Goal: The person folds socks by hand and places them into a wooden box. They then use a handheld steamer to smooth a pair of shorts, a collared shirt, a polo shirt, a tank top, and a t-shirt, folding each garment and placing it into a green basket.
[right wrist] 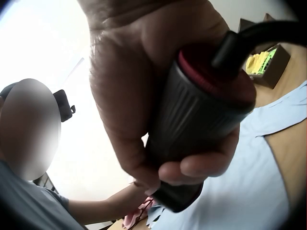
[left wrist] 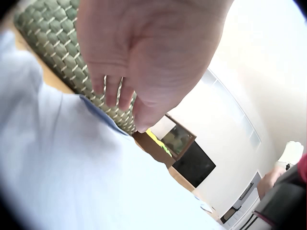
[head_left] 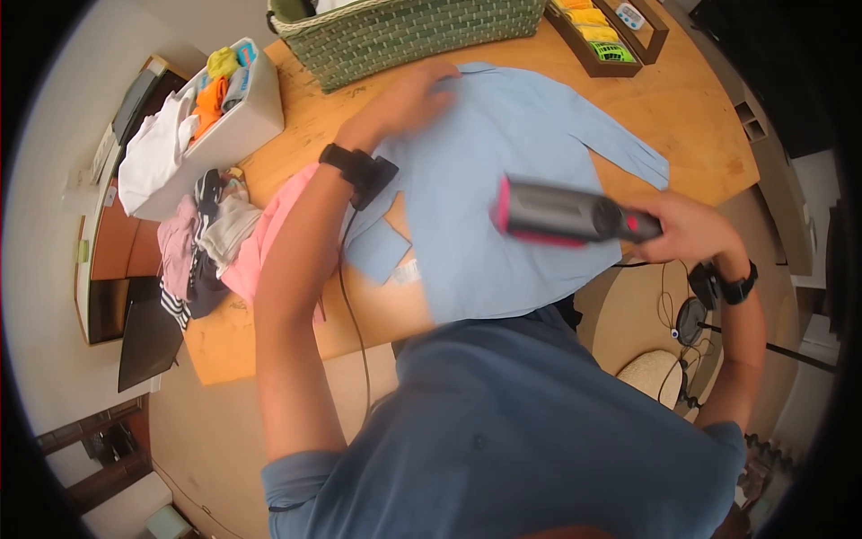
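Note:
A light blue shirt [head_left: 503, 171] lies spread flat on the round wooden table [head_left: 700, 108]. My left hand [head_left: 409, 94] rests on the shirt near its collar, fingers straight, next to the green woven basket [head_left: 404, 31]. In the left wrist view the left hand [left wrist: 139, 57] hovers over the blue shirt [left wrist: 62, 163] beside the basket [left wrist: 53, 33]. My right hand [head_left: 687, 229] grips the handle of a dark grey and pink handheld steamer [head_left: 561, 216], held over the shirt's lower right part. The right wrist view shows fingers [right wrist: 201, 167] curled round the steamer handle [right wrist: 196, 124].
A white bin [head_left: 211, 117] with folded clothes stands at the table's left, and a heap of clothes [head_left: 220, 242] lies beside it. A wooden tray [head_left: 606, 31] with yellow items sits at the back right. A cord [head_left: 355, 314] hangs off the table's front edge.

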A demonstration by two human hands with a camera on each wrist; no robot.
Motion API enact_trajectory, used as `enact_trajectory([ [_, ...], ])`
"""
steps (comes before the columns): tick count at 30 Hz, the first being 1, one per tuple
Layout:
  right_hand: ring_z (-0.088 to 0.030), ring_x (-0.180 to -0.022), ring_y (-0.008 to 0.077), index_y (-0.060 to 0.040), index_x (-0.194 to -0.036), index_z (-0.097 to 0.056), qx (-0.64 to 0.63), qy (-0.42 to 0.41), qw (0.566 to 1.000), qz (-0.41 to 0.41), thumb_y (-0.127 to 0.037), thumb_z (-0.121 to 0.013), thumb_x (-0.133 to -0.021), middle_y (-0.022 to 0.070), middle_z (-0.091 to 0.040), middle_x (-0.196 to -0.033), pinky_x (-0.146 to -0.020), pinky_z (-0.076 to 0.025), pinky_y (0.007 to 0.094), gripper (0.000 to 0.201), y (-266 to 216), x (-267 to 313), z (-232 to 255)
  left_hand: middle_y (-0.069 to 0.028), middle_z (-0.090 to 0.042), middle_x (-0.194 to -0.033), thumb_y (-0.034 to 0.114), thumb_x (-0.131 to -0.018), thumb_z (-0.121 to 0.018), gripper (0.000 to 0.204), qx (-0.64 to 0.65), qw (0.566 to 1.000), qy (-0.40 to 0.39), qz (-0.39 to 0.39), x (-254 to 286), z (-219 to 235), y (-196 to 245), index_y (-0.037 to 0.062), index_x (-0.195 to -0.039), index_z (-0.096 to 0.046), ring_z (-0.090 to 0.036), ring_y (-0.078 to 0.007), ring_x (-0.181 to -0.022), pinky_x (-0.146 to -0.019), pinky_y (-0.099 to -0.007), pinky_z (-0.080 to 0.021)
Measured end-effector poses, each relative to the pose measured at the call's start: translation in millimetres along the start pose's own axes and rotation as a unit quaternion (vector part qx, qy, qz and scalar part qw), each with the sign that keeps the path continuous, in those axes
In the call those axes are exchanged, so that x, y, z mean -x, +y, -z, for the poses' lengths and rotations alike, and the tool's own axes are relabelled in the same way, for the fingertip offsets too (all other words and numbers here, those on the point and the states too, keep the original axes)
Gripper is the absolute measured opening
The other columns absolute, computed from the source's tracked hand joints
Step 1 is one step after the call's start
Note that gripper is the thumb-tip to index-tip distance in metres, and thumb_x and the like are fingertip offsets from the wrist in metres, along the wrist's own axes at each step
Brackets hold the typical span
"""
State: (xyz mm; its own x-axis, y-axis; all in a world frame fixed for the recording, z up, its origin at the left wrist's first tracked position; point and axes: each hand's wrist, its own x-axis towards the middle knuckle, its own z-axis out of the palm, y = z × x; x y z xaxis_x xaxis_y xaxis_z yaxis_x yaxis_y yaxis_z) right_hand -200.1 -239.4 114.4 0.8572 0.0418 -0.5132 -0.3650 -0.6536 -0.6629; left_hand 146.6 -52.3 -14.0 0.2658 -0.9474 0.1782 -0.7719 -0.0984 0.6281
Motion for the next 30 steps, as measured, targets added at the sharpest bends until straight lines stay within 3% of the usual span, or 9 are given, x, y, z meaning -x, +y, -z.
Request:
enact_trajectory([
  [2, -0.056, -0.058, 0.0154, -0.0012, -0.105, -0.059, 0.072, 0.122, 0.969, 0.204, -0.012, -0.066, -0.078, 0.0046, -0.056, -0.064, -0.055, -0.046, 0.0310, 0.030, 14.9, -43.8, -7.8, -0.0159, -0.057, -0.127, 0.016, -0.090, -0.062, 0.037, -0.024, 1.000, 0.005, 0.014, 9.7, 17.7, -11.9, 0.0039, -0.125, -0.059, -0.057, -0.0291, -0.114, -0.097, -0.0378, -0.046],
  [4, -0.053, -0.055, 0.0099, -0.0021, -0.104, -0.057, -0.059, 0.018, 0.998, -0.015, -0.014, -0.065, -0.081, 0.0029, -0.054, -0.065, -0.051, -0.043, 0.0273, 0.027, -45.6, -66.2, 4.8, -0.0162, -0.060, -0.122, 0.013, -0.089, -0.062, 0.034, -0.011, 0.996, -0.019, 0.081, 22.2, 32.7, -10.1, 0.0031, -0.121, -0.062, -0.060, -0.0287, -0.107, -0.093, -0.0376, -0.048],
  [6, -0.052, -0.053, 0.0083, -0.0020, -0.101, -0.055, -0.077, 0.029, 0.996, 0.037, -0.015, -0.064, -0.082, 0.0020, -0.053, -0.064, -0.049, -0.042, 0.0262, 0.024, -34.2, -111.5, 4.5, -0.0175, -0.062, -0.117, 0.010, -0.086, -0.062, 0.030, 0.043, 0.976, -0.071, 0.200, 38.3, 50.1, 8.6, 0.0027, -0.115, -0.066, -0.064, -0.0292, -0.100, -0.088, -0.0373, -0.051],
  [9, -0.051, -0.051, 0.0083, -0.0008, -0.098, -0.054, -0.109, 0.019, 0.992, 0.059, -0.014, -0.062, -0.083, 0.0011, -0.053, -0.062, -0.048, -0.041, 0.0259, 0.022, -20.7, -154.8, -5.5, -0.0144, -0.063, -0.109, 0.008, -0.084, -0.063, 0.030, -0.042, 0.986, -0.065, 0.148, 55.4, 32.7, -44.8, 0.0059, -0.114, -0.068, -0.061, -0.0273, -0.097, -0.086, -0.0379, -0.050],
  [10, -0.051, -0.051, 0.0087, -0.0003, -0.097, -0.054, -0.120, 0.012, 0.991, 0.054, -0.014, -0.062, -0.083, 0.0009, -0.052, -0.062, -0.048, -0.041, 0.0261, 0.022, -19.0, -160.4, -7.0, -0.0118, -0.061, -0.105, 0.009, -0.082, -0.067, 0.029, -0.067, 0.998, 0.002, -0.009, 60.7, 20.1, -75.9, 0.0088, -0.111, -0.069, -0.058, -0.0268, -0.101, -0.089, -0.0386, -0.048],
  [19, -0.051, -0.059, 0.0118, -0.0031, -0.098, -0.058, 0.027, -0.151, 0.979, 0.132, -0.009, -0.068, -0.075, 0.0011, -0.055, -0.067, -0.054, -0.042, 0.0282, 0.026, -3.4, -93.0, -40.0, -0.0106, -0.055, -0.119, 0.013, -0.086, -0.067, 0.029, -0.050, 0.996, -0.043, 0.058, 61.7, 24.7, -62.0, 0.0091, -0.114, -0.068, -0.053, -0.0244, -0.106, -0.090, -0.0336, -0.046],
  [22, -0.053, -0.067, 0.0180, -0.0029, -0.101, -0.060, 0.031, -0.246, 0.966, 0.072, -0.011, -0.068, -0.072, 0.0074, -0.054, -0.073, -0.061, -0.044, 0.0317, 0.031, 6.0, -67.6, -46.4, -0.0100, -0.054, -0.121, 0.015, -0.085, -0.068, 0.030, -0.041, 0.996, -0.044, 0.062, 62.5, 24.6, -64.9, 0.0098, -0.114, -0.068, -0.052, -0.0243, -0.109, -0.091, -0.0332, -0.045],
  [25, -0.052, -0.065, 0.0174, -0.0028, -0.101, -0.062, -0.010, -0.214, 0.974, 0.069, -0.009, -0.070, -0.070, 0.0054, -0.055, -0.076, -0.060, -0.044, 0.0315, 0.032, 32.5, -38.3, -34.7, -0.0102, -0.057, -0.118, 0.019, -0.085, -0.070, 0.032, -0.059, 0.997, -0.037, 0.046, 62.9, 25.4, -68.4, 0.0081, -0.115, -0.067, -0.053, -0.0243, -0.107, -0.090, -0.0339, -0.046],
  [30, -0.050, -0.067, 0.0084, -0.0009, -0.117, -0.056, -0.171, 0.176, 0.963, -0.110, -0.010, -0.068, -0.080, -0.0004, -0.051, -0.078, -0.058, -0.042, 0.0261, 0.040, 79.6, 33.1, 3.6, -0.0124, -0.064, -0.091, 0.031, -0.081, -0.071, 0.034, 0.007, 0.978, -0.011, 0.210, 67.5, 34.1, -35.2, 0.0037, -0.101, -0.068, -0.061, -0.0268, -0.084, -0.075, -0.0373, -0.049],
])
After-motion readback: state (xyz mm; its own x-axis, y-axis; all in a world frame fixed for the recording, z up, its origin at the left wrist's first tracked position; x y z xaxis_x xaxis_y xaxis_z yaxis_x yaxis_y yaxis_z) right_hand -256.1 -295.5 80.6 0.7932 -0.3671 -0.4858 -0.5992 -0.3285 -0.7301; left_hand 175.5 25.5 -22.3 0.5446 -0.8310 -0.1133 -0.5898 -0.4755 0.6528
